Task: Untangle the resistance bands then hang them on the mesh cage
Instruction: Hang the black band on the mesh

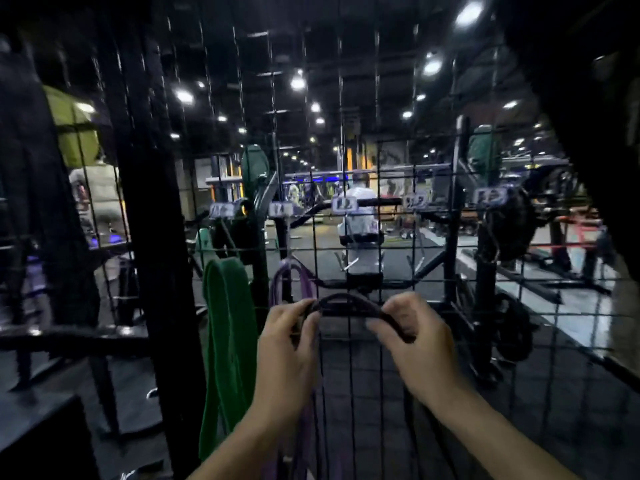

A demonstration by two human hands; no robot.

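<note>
You've got both hands, left hand point(289, 344) and right hand point(412, 341), pinched around the dark rubber resistance band point(346, 303), arched sideways between them, just below the black wire mesh cage's point(398, 168) numbered hooks.

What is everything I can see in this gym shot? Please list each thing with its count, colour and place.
Mesh cage: one, black wire, across the view.
Green band: one, hanging on the mesh, left of centre.
Purple band: one, hanging right of the green band.
Dark band: one, arched between both hands.
Number tags: several, pale, in a row on the mesh.
Seated person: one, light top, behind the mesh.
Left hand: pinches the dark band.
Right hand: pinches the dark band.
</note>
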